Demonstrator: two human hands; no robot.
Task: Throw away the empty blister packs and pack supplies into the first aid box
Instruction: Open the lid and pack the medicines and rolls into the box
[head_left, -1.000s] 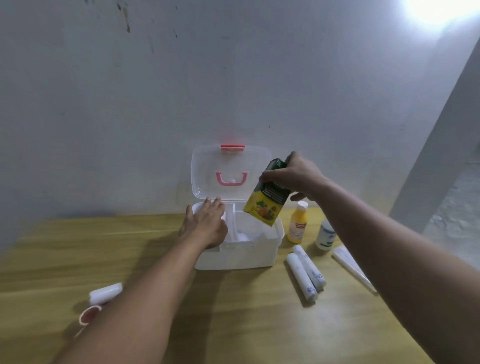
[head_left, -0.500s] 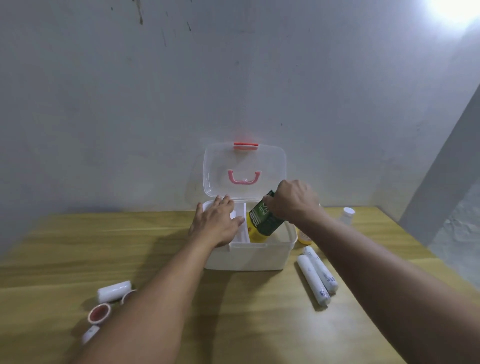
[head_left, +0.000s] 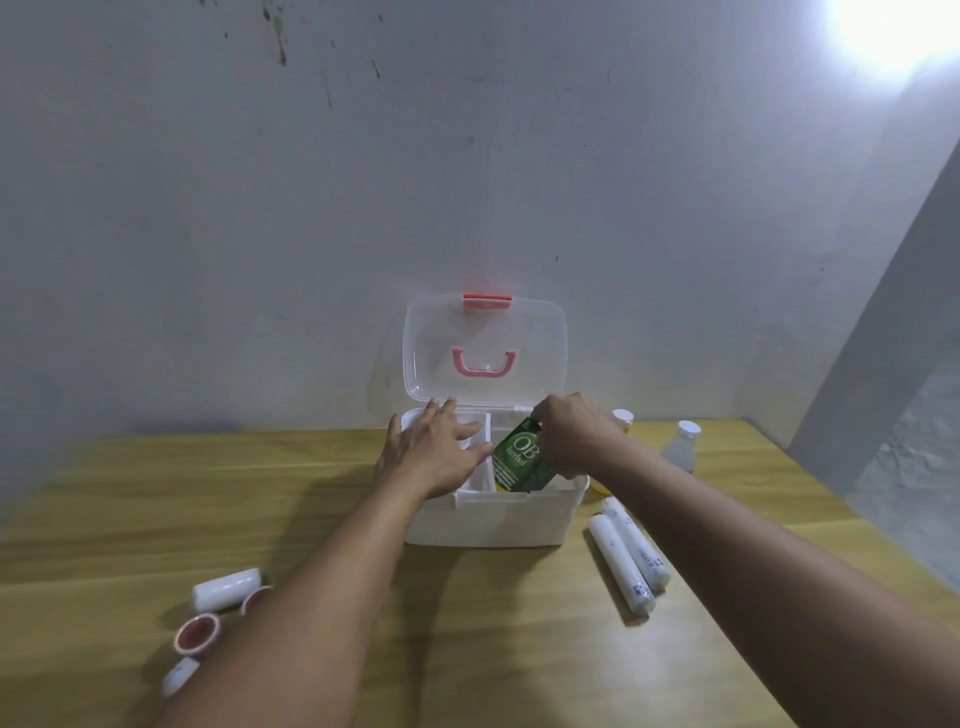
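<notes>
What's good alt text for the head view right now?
A person's right hand lowers a green carton into an open white first aid box on a wooden table, while the left hand rests flat over the box's left side. Two white rolls lie right of the box, and the clear lid stands upright behind.

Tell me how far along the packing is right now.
Done: the first aid box stands open, lid up. In hand: the right hand lowers a green herbal sachet into its right compartment while the left hand rests flat on the left rim. Left: two white rolls, two bottles behind the box, and tape rolls on the table. No blister packs are visible.
</notes>
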